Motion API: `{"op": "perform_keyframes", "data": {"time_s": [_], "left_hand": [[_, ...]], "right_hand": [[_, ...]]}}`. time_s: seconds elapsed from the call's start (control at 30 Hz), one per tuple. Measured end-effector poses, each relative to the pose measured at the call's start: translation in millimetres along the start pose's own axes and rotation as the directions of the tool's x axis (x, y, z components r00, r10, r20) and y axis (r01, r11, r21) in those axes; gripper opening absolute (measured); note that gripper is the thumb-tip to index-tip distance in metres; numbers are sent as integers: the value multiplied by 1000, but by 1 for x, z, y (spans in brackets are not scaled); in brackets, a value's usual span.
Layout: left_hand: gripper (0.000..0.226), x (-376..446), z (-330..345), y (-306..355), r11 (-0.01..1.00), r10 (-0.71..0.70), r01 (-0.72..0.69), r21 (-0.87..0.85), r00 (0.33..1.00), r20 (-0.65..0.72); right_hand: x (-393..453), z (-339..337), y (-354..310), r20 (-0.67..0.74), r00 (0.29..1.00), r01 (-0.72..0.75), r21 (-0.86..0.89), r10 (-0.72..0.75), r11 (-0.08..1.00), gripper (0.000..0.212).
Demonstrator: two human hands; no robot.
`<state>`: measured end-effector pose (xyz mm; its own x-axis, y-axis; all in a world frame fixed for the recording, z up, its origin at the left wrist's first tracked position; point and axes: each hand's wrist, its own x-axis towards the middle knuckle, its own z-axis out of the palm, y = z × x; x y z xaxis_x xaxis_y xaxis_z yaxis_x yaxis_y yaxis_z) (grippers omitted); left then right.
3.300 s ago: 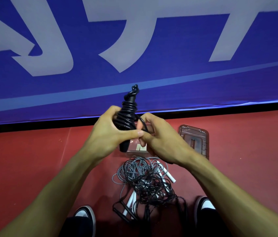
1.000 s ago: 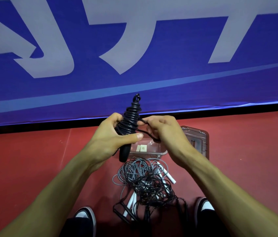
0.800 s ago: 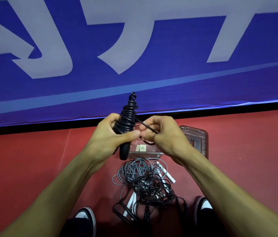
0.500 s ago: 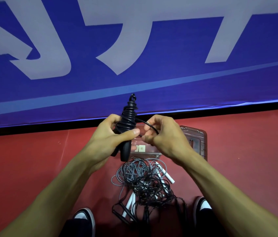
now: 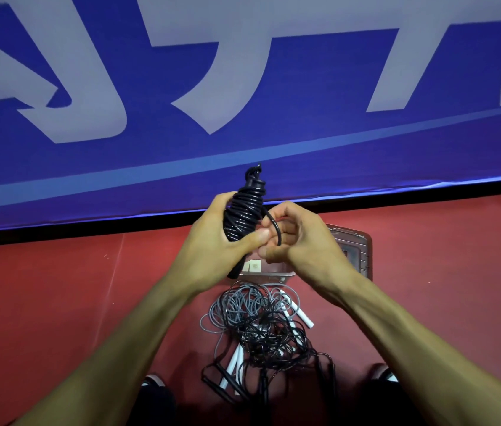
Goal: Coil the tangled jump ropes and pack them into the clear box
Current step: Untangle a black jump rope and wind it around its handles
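My left hand [image 5: 212, 244] grips a black jump rope [image 5: 244, 210] whose cord is wound tightly round its upright handles. My right hand [image 5: 301, 241] pinches the loose end of that black cord just right of the bundle. On the red floor below lies a tangle of grey and black ropes [image 5: 261, 327] with white handles. The clear box [image 5: 270, 272] stands just beyond the tangle, mostly hidden behind my hands.
The box's clear lid [image 5: 357, 250] lies on the floor to the right of the box. A blue banner [image 5: 243, 87] with large pale letters runs along the back. My shoes [image 5: 154, 382] frame the tangle at the bottom edge.
My right hand has carried the loose cord end down and in against the bundle, closing the gap with my left thumb. The wound rope stays upright in my left hand.
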<state>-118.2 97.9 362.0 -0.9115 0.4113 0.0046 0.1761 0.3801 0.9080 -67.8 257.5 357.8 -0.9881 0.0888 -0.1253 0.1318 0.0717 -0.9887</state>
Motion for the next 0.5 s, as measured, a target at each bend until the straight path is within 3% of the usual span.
{"op": "perform_keyframes", "data": {"time_s": [0.13,0.33,0.5], "left_hand": [[60,1,9,-7,994,-27,35,-100,997,77],[62,8,26,-7,992,-38,42,-121,999,32],[57,10,69,-8,976,-71,97,-193,988,138]], "right_hand": [[-1,-16,9,-26,999,-37,15,38,999,38],[-2,-26,19,-104,990,-81,115,93,990,34],[-17,-47,45,-217,970,-76,154,109,985,20]]}}
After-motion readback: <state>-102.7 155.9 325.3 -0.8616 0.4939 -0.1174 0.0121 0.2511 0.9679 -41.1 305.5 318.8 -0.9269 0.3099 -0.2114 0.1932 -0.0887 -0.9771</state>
